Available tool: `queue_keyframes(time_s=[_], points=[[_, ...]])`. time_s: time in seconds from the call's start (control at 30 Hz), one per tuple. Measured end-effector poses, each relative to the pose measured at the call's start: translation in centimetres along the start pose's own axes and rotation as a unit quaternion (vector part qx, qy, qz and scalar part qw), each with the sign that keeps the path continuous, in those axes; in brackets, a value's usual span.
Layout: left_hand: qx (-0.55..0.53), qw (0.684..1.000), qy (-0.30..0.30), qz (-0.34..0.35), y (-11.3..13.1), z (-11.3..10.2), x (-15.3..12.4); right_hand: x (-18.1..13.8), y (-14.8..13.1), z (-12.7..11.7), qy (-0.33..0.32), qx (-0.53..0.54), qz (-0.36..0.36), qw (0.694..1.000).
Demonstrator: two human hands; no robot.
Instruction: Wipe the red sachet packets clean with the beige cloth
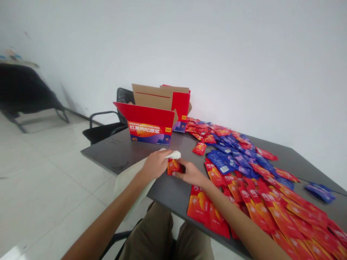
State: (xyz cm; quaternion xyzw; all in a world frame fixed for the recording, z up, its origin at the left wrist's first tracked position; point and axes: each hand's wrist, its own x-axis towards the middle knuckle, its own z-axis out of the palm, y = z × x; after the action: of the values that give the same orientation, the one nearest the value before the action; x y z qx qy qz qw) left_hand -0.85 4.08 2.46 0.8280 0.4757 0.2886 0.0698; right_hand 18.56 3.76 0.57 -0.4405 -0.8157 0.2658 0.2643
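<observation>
My left hand (155, 164) is closed around the mouth of a white bag (127, 178) that hangs over the near edge of the dark grey table (121, 150). My right hand (191, 173) pinches a small red packet (173, 166) right at the bag's opening, touching the left hand. Just past my right hand lie several loose red packets (214, 173) and blue packets (221, 160).
An open red carton (151, 126) with cardboard flaps stands at the table's far left corner. Red and blue packets cover the table's right half, with a few blue ones (320, 191) apart at the far right. A black chair (104, 130) stands behind the table; white wall beyond.
</observation>
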Motion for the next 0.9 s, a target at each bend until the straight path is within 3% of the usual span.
queue_keyframes(time_s=[0.17,0.37,0.47,0.73,0.9], points=[[0.006,0.993,-0.103,0.055,1.3,1.7,0.7,0.5,1.2,0.7,0.050,0.035,0.036,0.997],[0.015,0.975,-0.179,0.127,1.2,0.9,-1.9,0.6,2.0,0.6,0.021,0.087,-0.069,0.994],[-0.001,0.974,-0.185,0.129,1.2,0.5,-1.3,0.6,2.1,0.4,0.006,0.105,-0.079,0.991],[-0.014,0.983,-0.173,0.064,-0.6,0.2,1.8,0.8,1.6,0.9,0.053,0.090,0.019,0.994],[-0.028,0.974,-0.199,0.105,-1.0,-0.5,1.6,2.4,2.5,0.5,0.045,0.095,0.019,0.994]])
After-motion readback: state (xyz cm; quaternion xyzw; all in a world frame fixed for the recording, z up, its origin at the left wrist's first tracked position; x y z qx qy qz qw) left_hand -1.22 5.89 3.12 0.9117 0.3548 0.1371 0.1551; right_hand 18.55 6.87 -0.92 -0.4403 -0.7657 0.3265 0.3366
